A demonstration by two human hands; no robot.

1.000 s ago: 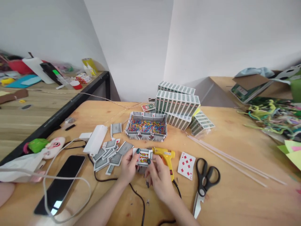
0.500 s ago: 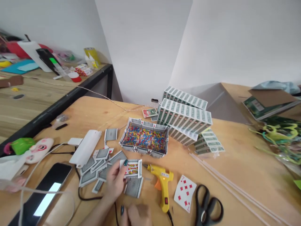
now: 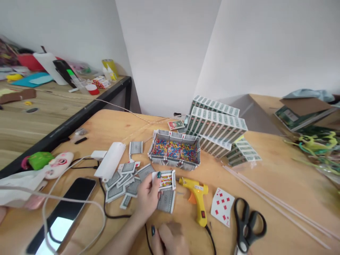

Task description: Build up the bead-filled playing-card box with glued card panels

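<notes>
My left hand [image 3: 147, 196] pinches a folded face card [image 3: 166, 179], held upright just above the wooden table [image 3: 278, 184]. A face-down card [image 3: 166, 200] lies under it. My right hand [image 3: 170, 241] rests low at the frame's bottom edge, fingers curled, and what it holds, if anything, is hidden. A yellow glue gun [image 3: 198, 198] lies to the right of the card. Behind it stands a small box made of cards [image 3: 174, 163], filled with colourful beads.
Loose folded cards [image 3: 124, 179] lie left of my hand. A seven of diamonds [image 3: 222, 207], black scissors [image 3: 248, 223] and glue sticks [image 3: 276, 203] lie to the right. Stacked card packs [image 3: 217, 127] stand behind. A phone [image 3: 61, 219], cables and a white power bank [image 3: 110, 161] lie left.
My right hand let go of the face card and dropped toward the bottom edge. My left hand keeps the card. The view shifted, so everything slid in frame.
</notes>
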